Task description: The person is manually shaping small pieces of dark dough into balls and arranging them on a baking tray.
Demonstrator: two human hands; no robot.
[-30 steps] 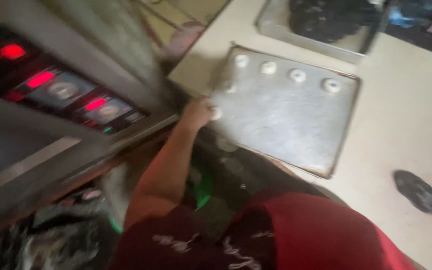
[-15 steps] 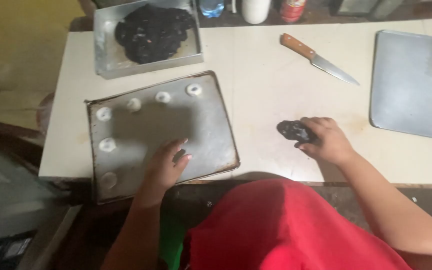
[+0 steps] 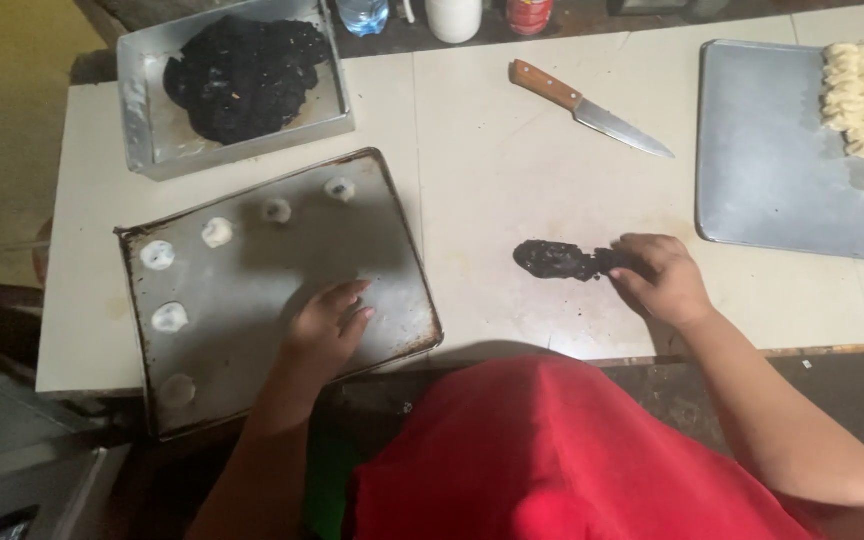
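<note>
The baking tray (image 3: 252, 290) is being steadied under the left hand (image 3: 327, 325), fingers spread flat; the dark paste lump (image 3: 552, 260) on the worktop (image 3: 492, 160) is being pinched by the right hand (image 3: 662, 280), likely for portioning.

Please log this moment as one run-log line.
left hand: flat on grey metal baking tray | right hand: touching dark sticky dough lump on white table

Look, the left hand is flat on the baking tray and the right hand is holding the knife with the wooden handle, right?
Not quite. The left hand does rest flat on the baking tray, but the right hand is not holding the knife. In the head view the knife lies alone on the table, apart from both hands. The right hand touches a dark lump of dough.
</note>
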